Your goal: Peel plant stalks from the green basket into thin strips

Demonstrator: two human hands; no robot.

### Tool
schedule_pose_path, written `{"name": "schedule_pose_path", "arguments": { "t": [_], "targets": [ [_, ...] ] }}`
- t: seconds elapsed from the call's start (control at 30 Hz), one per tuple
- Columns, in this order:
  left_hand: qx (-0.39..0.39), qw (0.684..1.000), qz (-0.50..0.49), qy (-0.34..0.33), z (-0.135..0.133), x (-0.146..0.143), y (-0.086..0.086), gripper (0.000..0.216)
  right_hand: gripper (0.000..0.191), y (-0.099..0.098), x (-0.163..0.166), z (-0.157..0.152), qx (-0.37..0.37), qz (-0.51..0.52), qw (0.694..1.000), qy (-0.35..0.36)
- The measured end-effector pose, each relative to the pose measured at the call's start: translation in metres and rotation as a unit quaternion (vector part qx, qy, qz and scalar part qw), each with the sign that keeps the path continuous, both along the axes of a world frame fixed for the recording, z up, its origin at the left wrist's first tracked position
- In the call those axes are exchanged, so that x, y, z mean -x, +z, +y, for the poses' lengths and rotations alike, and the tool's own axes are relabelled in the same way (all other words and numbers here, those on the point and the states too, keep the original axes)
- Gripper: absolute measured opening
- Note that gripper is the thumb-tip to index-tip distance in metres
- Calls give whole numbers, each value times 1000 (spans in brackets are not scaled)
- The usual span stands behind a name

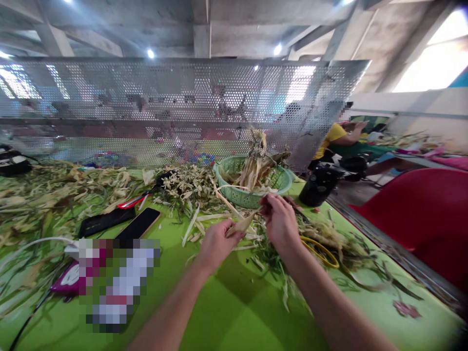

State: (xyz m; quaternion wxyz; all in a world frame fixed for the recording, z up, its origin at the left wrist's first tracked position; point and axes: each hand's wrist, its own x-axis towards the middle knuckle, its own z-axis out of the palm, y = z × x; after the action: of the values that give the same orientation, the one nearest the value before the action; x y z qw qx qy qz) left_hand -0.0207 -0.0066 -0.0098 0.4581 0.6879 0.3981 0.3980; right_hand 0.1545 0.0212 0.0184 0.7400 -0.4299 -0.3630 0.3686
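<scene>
Between my two hands stretches a pale dried corn husk [243, 225]. My left hand [218, 242] pinches its lower left end with thumb and fingers. At the other end, my right hand [281, 220] has its fingers closed on the narrow tip, and its fingertips are partly hidden. Just beyond the hands, a green plastic basket [239, 196] holds a bundle of dried husks [256, 168] standing upright. Loose husk strips [215, 216] and a heap of small folded husk pieces [192, 183] lie to the left of the basket.
Two phones [144, 226], red-handled scissors [132, 201] and a purple item with a cable [68, 280] lie on the left. A black cup [319, 185] and yellow ring [321, 251] are at right. A perforated metal panel [175, 107] stands behind; a person in yellow [334, 134] sits beyond.
</scene>
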Motion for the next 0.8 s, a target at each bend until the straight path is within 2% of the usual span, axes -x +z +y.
{"name": "schedule_pose_path", "arguments": {
  "t": [0.1, 0.17, 0.3, 0.47, 0.63, 0.8],
  "targets": [
    [43, 999, -30, -8, 3, 2, 1, 35, 25, 3, -18, 7, -3, 27, 999, -38],
    [64, 996, -61, 2, 6, 3, 2, 35, 28, 3, -24, 9, 17, 23, 999, -21],
    [67, 993, -90, 49, 11, 4, 3, 34, 41, 1, -11, 3, 103, -51, 989, 98],
    [52, 991, -108, 53, 8, 1, 4, 35, 37, -5, 22, -10, 111, -166, 950, 238],
    [77, 984, -159, 16, 6, 0, 7, 36, 34, -10, 28, -11, 94, -163, 949, 252],
    [63, 981, -174, 64, 6, 2, 10, 34, 32, -10, 25, -9, 99, -117, 951, 270]
  ]
}}
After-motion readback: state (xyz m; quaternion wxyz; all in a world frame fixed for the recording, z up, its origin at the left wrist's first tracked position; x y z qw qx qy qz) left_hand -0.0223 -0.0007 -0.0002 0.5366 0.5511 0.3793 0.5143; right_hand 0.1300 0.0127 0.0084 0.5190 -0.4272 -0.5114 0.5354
